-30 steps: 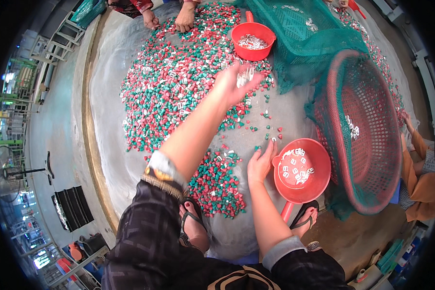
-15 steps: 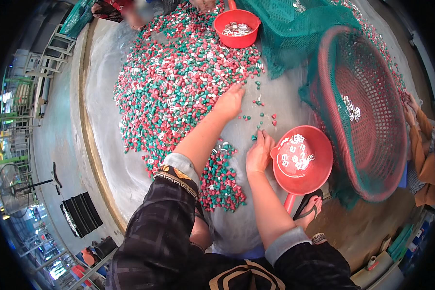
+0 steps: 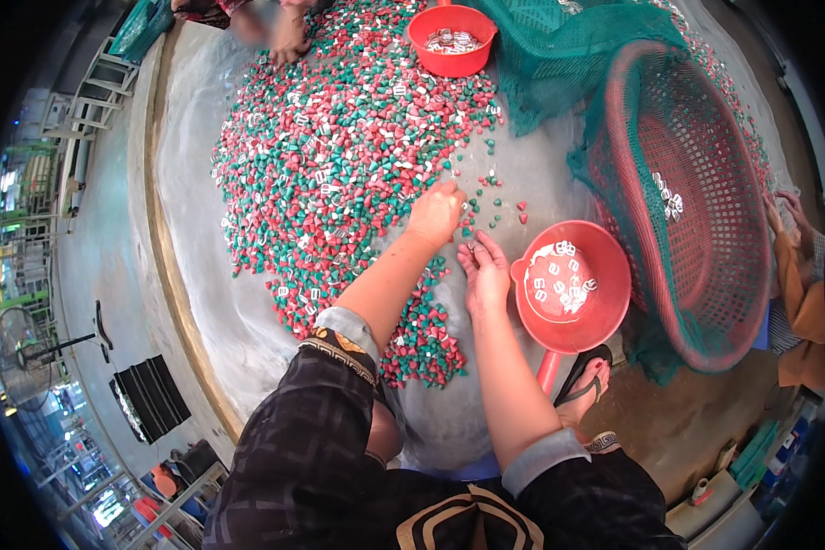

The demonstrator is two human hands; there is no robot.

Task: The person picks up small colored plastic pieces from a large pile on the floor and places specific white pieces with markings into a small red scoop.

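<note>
My left hand [image 3: 437, 214] is over the right edge of a broad pile of small red, green and white cone-shaped pieces [image 3: 339, 174]. Its fingers are curled, and their tips are hidden. Close beside it, my right hand [image 3: 488, 277] is turned partly palm up, thumb and fingers drawn together around something small and greyish I cannot make out. Just right of that hand stands a red dipper [image 3: 605, 312], its handle toward me, with several pale metal buckle-shaped pieces [image 3: 564, 284] inside. Similar buckles lie scattered through the pile.
A second red dipper [image 3: 451, 57] holding buckles stands at the far side. On the right, a large red basket [image 3: 706, 247] leans under green netting [image 3: 541, 73], with a few buckles in it. Another person's hand [image 3: 289, 38] touches the far pile; another person's hands [image 3: 788, 213] are at the right.
My left hand has drawn back from the pile toward my right hand. The right hand has turned its palm upward. At the far left, another person's hand has reached down onto the pile.
</note>
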